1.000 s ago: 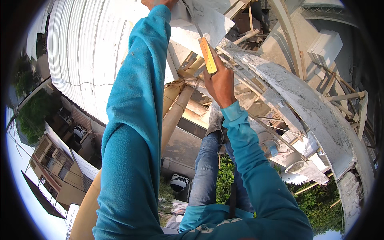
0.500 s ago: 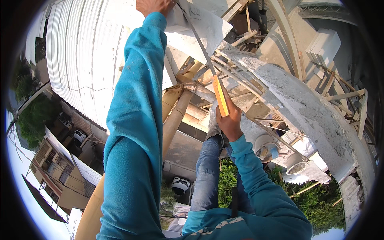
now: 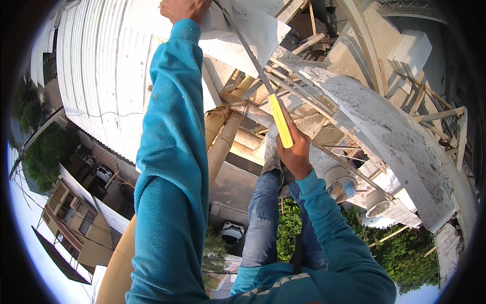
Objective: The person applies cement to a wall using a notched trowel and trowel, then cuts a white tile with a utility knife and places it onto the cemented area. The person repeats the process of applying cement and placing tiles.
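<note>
My right hand (image 3: 295,154) is wrapped round the yellow handle of a hand saw (image 3: 281,124). The long thin blade (image 3: 249,49) runs up and left from it, along a pale white block or slab (image 3: 263,31) at the top. My left hand (image 3: 185,9) is at the upper edge beside the white piece, arm stretched far out. Its fingers are mostly cut off by the picture's edge, so its grip is hidden. Where the blade meets the white piece is hard to make out.
Lashed bamboo poles (image 3: 225,139) stand below the work, high above the ground. A rough concrete ledge (image 3: 385,137) curves along the right, with buckets (image 3: 377,202) beneath it. Corrugated roofing (image 3: 101,76) spreads at left. White blocks (image 3: 411,53) are stacked at upper right.
My right hand and the saw have come slightly down toward me. My left hand has shifted a little left. The view has tilted slightly.
</note>
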